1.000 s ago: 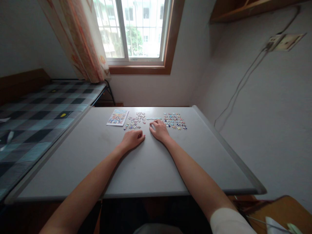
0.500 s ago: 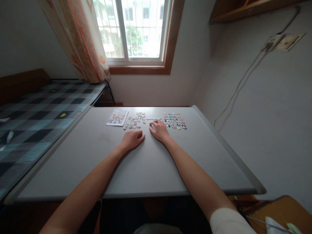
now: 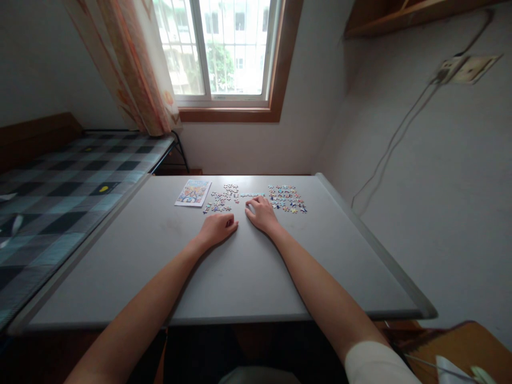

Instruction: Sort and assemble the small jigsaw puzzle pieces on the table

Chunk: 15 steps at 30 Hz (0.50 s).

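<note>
My left hand [image 3: 216, 229] rests on the grey table with its fingers curled in, and I make out nothing in it. Just beyond it lies a loose group of jigsaw pieces [image 3: 224, 200]. My right hand [image 3: 261, 213] is laid palm down, fingers loosely bent and thumb apart. Its fingertips are close to a short row of joined jigsaw pieces [image 3: 252, 194]. To the right of that hand, more jigsaw pieces [image 3: 287, 198] are spread in rough rows. A printed picture sheet [image 3: 193, 193] lies left of the pieces.
The table [image 3: 240, 282] has raised edging along its sides. A bed with a checked cover [image 3: 120, 160] stands to the left, and a curtained window [image 3: 236, 53] is ahead. A cable [image 3: 384, 154] hangs down the right wall from a socket.
</note>
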Tool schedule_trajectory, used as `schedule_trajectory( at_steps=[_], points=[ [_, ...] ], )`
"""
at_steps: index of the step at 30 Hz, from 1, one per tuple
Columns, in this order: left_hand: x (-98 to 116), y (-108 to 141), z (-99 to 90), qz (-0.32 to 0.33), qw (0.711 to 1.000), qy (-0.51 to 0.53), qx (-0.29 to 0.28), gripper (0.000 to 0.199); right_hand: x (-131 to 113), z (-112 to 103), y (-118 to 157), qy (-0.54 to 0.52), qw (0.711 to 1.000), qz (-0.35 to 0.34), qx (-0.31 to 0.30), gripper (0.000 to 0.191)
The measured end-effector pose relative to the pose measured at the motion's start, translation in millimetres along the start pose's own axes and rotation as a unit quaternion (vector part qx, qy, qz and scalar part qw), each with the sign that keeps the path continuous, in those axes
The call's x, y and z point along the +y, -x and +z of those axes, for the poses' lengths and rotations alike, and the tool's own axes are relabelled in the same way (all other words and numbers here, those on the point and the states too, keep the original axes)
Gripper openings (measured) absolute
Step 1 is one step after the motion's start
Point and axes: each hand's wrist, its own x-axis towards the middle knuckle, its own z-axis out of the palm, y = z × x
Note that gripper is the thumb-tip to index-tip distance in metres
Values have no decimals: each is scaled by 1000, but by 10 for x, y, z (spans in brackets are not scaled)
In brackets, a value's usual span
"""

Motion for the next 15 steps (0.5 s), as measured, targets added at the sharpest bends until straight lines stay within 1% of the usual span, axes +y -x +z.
schedule_trajectory(
  at_steps=[6, 15],
  points=[
    [-22, 3, 22, 15, 1000, 4, 18, 33, 6, 1, -2, 2, 1000, 1, 0, 27],
    [-31, -10, 42, 12, 1000, 7, 19, 32, 11, 8, -3, 6, 1000, 0, 0, 28]
  ],
)
